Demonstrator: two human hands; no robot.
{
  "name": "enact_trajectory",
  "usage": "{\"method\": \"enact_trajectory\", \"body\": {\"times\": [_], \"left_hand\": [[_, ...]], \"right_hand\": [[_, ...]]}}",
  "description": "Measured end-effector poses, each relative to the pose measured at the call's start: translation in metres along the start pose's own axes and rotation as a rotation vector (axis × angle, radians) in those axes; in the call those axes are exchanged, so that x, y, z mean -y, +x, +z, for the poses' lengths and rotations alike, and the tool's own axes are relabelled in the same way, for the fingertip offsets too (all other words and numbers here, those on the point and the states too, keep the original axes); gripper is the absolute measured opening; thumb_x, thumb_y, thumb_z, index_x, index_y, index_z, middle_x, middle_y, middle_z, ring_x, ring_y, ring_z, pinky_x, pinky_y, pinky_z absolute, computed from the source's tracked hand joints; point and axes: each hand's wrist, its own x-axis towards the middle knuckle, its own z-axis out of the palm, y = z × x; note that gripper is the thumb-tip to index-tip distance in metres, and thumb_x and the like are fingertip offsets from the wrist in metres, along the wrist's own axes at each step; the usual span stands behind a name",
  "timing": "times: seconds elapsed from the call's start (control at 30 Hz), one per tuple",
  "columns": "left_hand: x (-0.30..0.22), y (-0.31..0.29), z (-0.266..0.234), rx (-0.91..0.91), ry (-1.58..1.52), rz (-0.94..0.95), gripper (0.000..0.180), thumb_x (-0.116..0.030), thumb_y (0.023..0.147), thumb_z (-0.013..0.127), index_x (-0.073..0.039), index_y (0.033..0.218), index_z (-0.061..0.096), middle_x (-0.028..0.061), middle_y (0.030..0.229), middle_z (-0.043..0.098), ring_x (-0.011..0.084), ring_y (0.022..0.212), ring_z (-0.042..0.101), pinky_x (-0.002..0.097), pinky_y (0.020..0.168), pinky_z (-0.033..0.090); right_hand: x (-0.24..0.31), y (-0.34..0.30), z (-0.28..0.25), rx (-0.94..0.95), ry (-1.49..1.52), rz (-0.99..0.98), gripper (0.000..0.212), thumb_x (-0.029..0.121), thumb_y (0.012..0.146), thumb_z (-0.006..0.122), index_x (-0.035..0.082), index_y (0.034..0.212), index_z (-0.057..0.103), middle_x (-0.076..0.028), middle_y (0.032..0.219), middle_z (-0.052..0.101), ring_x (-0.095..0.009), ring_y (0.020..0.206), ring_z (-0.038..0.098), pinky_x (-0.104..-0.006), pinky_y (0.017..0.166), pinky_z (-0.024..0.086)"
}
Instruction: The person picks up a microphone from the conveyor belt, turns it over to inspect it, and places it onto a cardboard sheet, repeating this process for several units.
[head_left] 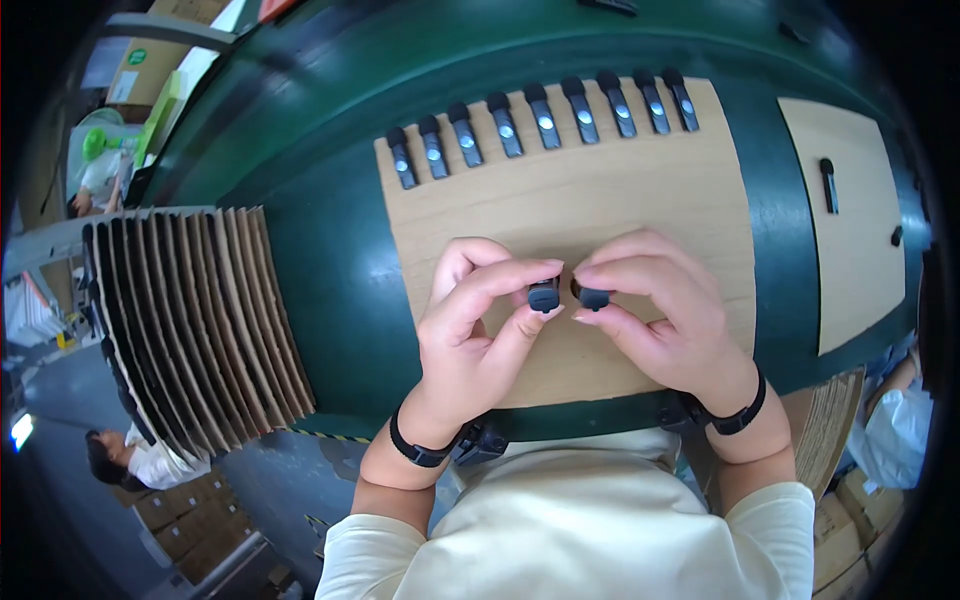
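Left hand: (455, 325) thumb and fingertips are pinched around a left-held black device (543, 298), whose blunt end faces the wearer.
Right hand: (690, 320) closed in a matching pinch on a right-held black device (594, 299); the two hands are near each other but apart.
Held devices: both are above the near half of the brown board (560, 205), side by side with a narrow gap between them; their far ends are hidden by the fingers, so whether they match the row cannot be told for certain.
Handling: each device looks light and hard-shelled, likely smooth enough to twist in a loose pinch; gripping the flat sides of the body seems safest.
Microphone row: nine clip-on microphones (541, 118) with dark, rounded heads and a pale round spot on each body lie along the far edge of the brown board. The heads look like soft foam that would dent, so the stiff body is the better hold.
Bench: a green bench top (330, 290) surrounds the brown board.
Second board: right of the brown board, a tan board (860, 270) carries a lone black device (829, 186) and a small black piece (897, 236).
Cardboard dividers: an upright, ribbed bank of cardboard dividers (205, 330) stands left of the brown board.
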Motion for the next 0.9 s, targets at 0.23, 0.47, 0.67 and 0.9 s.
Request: {"method": "enact_trajectory", "body": {"times": [0.23,0.47,0.67,0.9], "left_hand": [[0.011,0.016,-0.042,-0.154,0.431,0.108,0.029,0.001,0.076,0.075,-0.003,0.104,0.067,0.0100,0.097,0.062,0.0209,0.079,0.065,0.0312,0.068,0.054],[0.022,0.010,-0.077,-0.096,0.957,0.179,0.029,0.001,0.071,0.073,-0.003,0.098,0.065,0.0092,0.100,0.063,0.0271,0.080,0.065,0.0341,0.067,0.056],[0.024,-0.004,-0.075,0.006,0.963,0.162,0.031,-0.002,0.071,0.074,-0.003,0.102,0.066,0.0087,0.100,0.066,0.0274,0.087,0.065,0.0351,0.071,0.055],[0.035,0.000,-0.082,0.028,0.958,0.165,0.032,-0.007,0.074,0.073,-0.006,0.105,0.066,0.0051,0.105,0.065,0.0242,0.096,0.062,0.0360,0.076,0.053]], "right_hand": [[-0.008,-0.005,0.010,0.027,0.130,0.418,0.021,-0.001,0.085,0.069,0.002,0.104,0.060,-0.008,0.097,0.068,-0.015,0.086,0.063,-0.0268,0.078,0.050],[-0.013,-0.005,0.012,0.086,0.183,0.515,0.017,-0.002,0.088,0.066,0.001,0.103,0.058,-0.006,0.096,0.067,-0.010,0.087,0.060,-0.0242,0.080,0.049],[-0.021,-0.007,0.014,0.091,0.210,0.581,0.017,-0.002,0.089,0.064,0.002,0.103,0.056,-0.005,0.097,0.067,-0.009,0.084,0.059,-0.0232,0.079,0.048],[-0.022,-0.007,0.013,0.089,0.236,0.634,0.016,-0.003,0.090,0.063,0.001,0.103,0.055,-0.006,0.099,0.067,-0.008,0.085,0.059,-0.0224,0.080,0.048]]}}
